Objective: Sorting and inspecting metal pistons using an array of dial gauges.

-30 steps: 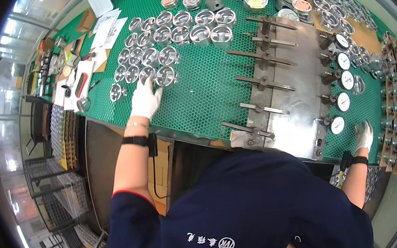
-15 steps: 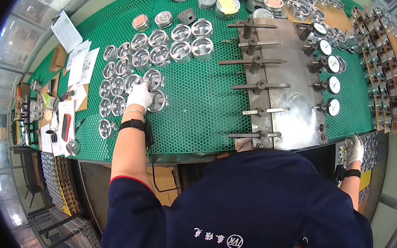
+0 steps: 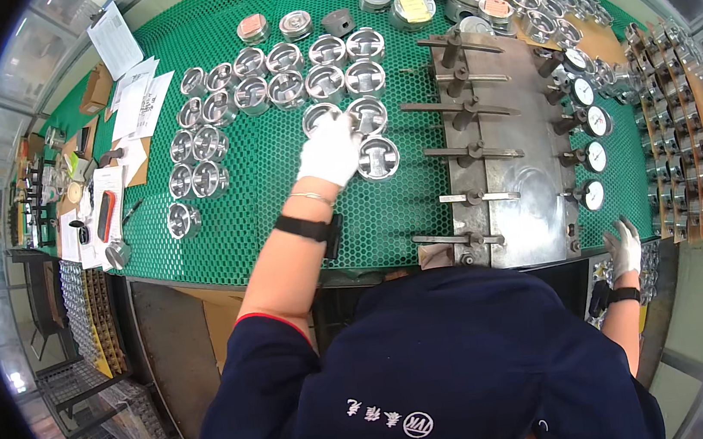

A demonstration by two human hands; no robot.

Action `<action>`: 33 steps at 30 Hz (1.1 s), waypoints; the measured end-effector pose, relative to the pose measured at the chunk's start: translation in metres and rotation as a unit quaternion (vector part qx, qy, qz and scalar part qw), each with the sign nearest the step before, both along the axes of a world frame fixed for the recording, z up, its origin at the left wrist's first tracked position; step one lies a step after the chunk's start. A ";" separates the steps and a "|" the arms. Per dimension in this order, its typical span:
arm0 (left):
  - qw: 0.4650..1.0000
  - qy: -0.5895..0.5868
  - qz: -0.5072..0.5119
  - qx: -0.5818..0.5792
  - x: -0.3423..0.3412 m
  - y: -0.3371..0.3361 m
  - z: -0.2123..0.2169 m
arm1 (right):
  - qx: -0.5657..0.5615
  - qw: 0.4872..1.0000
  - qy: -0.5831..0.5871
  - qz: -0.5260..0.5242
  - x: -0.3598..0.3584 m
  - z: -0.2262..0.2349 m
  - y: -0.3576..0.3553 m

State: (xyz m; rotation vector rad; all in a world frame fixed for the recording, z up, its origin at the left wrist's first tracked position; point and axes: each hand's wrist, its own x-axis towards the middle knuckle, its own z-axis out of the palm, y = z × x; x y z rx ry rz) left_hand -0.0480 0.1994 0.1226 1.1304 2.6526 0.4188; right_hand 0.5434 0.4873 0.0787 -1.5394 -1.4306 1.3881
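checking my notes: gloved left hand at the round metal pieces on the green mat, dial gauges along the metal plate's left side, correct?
No: in the head view, the dial gauges line the right side of the metal plate, not its left. The gloved left hand is at the round metal pieces on the green mat.

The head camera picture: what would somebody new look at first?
Probably the shiny metal pistons in rows on the green mat, left of the steel plate. Next, perhaps, the five round white dial gauges along that plate's right side. The white-gloved left hand also stands out, over the pistons near the middle.
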 end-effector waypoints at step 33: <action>0.992 -0.078 0.011 -0.099 0.088 -0.130 0.001 | -0.054 0.998 0.005 0.010 -0.032 0.029 -0.002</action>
